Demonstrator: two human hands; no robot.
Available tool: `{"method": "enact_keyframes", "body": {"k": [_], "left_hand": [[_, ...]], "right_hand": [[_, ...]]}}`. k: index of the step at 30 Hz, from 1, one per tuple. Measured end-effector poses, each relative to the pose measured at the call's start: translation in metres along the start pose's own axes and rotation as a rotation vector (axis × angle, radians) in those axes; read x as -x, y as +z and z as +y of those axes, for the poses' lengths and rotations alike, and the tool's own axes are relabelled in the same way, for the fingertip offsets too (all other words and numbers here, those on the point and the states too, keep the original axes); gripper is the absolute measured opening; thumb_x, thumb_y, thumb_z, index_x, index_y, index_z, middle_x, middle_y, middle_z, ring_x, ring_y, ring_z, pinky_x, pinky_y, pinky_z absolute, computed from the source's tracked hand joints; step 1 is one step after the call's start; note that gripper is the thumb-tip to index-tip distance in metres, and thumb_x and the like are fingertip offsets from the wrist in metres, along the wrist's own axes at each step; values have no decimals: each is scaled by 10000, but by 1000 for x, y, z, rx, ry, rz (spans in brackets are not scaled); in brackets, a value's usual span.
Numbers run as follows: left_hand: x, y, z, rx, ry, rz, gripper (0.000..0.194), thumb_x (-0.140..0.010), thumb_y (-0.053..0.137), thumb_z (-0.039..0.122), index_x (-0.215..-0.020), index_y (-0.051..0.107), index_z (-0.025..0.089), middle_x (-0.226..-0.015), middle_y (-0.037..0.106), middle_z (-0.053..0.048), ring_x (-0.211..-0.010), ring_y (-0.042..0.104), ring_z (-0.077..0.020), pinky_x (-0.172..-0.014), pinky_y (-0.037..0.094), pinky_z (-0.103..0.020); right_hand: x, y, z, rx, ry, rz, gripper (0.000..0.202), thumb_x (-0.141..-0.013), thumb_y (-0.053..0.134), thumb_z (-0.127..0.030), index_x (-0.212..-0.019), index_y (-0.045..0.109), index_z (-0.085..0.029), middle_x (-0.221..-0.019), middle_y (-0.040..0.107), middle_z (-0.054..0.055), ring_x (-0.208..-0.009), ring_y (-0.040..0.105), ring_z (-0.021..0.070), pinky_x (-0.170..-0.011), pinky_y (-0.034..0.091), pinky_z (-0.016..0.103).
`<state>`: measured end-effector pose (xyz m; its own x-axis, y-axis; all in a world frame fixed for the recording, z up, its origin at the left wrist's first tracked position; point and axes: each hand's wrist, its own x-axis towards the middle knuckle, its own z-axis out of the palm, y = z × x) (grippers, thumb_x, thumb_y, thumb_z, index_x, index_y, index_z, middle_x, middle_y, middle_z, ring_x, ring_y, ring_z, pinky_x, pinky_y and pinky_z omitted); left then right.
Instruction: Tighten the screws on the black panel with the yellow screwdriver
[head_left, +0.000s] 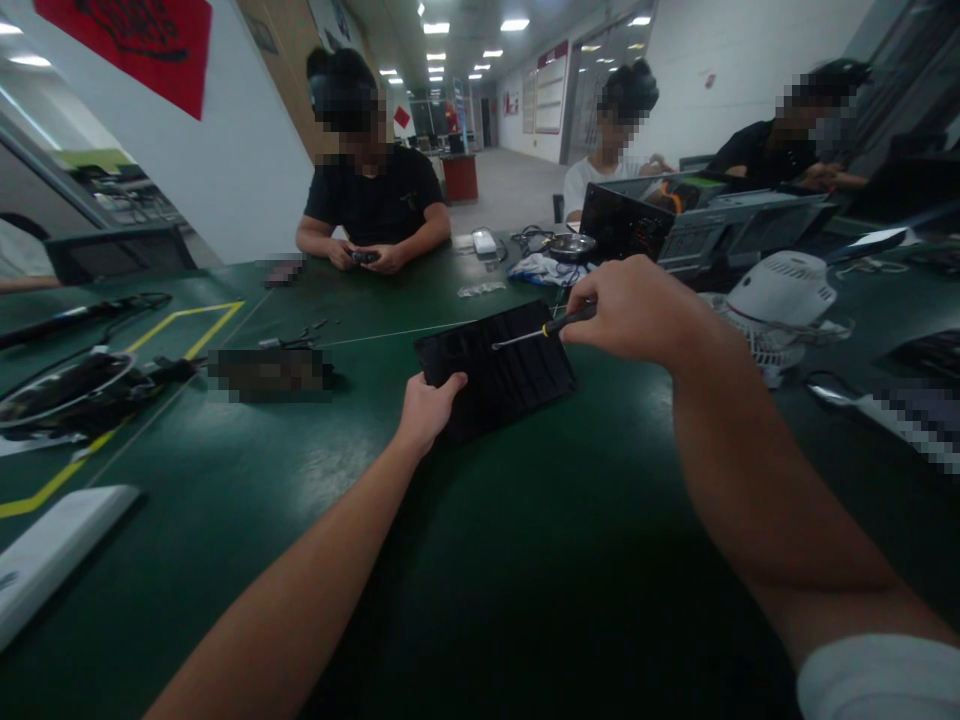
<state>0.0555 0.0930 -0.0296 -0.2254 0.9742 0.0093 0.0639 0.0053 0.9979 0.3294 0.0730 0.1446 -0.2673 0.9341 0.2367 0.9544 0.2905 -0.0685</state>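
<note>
My left hand point(433, 408) grips the near left corner of a flat black plastic panel point(517, 375), its thumb lying on the upper face. The panel has ribbed or recessed sections and is held at a slant over the green table. In my right hand point(626, 310) is a screwdriver point(562, 321) with a black handle, a yellow ring and a thin metal shaft. Its tip points left, over the middle of the panel; I cannot tell whether it touches. The fingers of my right hand are wrapped round the handle.
Bundled cables and black parts point(82, 395) lie left on the green table point(300, 560), near a white case point(60, 550). A white fan-like housing point(780, 295) stands right. Behind are a metal computer case point(750, 230) and a crumpled cloth point(551, 268). Several people sit across the table.
</note>
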Motion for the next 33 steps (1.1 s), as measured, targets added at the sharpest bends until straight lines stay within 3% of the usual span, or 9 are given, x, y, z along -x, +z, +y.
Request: {"method": "enact_keyframes", "body": {"k": [9,13,16,19,22,25,33], "left_hand": [[-2,-1,-4,-34,7,7,371,-718,897,407,-954,759,157,-963,812,-122,-866,774,-297,-829,636,-428],[-2,-1,-3,-31,0,-3,368,-718,893,399,-964,758,161,-978,809,-121,-888,775,-296,-844,634,-423],[0,-1,-1,-18,-6,-11,345,-726,888,378,-968,763,166,-1008,816,-126,-914,781,-299,-844,637,-413],[1,-1,1,-9,7,-9,320,-733,881,371,-948,764,166,-993,817,-124,-899,780,-296,-823,638,-401],[1,1,2,-5,-8,2,309,-726,886,358,-931,758,166,-975,812,-124,-886,776,-295,-829,638,-406],[1,1,1,1,-25,8,306,-720,896,344,-927,754,170,-982,809,-131,-896,777,-303,-844,641,-420],[0,0,0,13,-16,8,337,-710,906,349,-948,757,164,-993,816,-134,-889,786,-301,-852,642,-431]], "right_hand": [[1,1,-3,112,123,-112,410,-931,660,-535,-1079,879,-221,-1098,832,168,-1032,763,385,-846,586,489],[-2,3,-3,139,120,-234,555,-1003,524,-580,-1176,849,-164,-1173,809,236,-1119,748,446,-899,577,557],[-4,2,-2,117,98,-273,608,-1040,445,-575,-1201,823,-127,-1196,795,262,-1173,731,447,-934,558,546],[-2,0,1,76,56,-247,523,-989,563,-577,-1164,806,-147,-1173,799,225,-1125,737,402,-901,547,482],[2,-4,6,66,5,-174,351,-899,688,-413,-1151,778,-185,-1109,802,161,-1005,738,341,-821,518,426],[4,-7,10,62,-29,-103,282,-884,664,-315,-1116,773,-195,-1044,797,135,-923,723,311,-788,488,417],[2,-1,10,27,-34,-56,290,-839,702,-290,-1087,837,-225,-1017,805,117,-946,726,317,-780,490,420]]}}
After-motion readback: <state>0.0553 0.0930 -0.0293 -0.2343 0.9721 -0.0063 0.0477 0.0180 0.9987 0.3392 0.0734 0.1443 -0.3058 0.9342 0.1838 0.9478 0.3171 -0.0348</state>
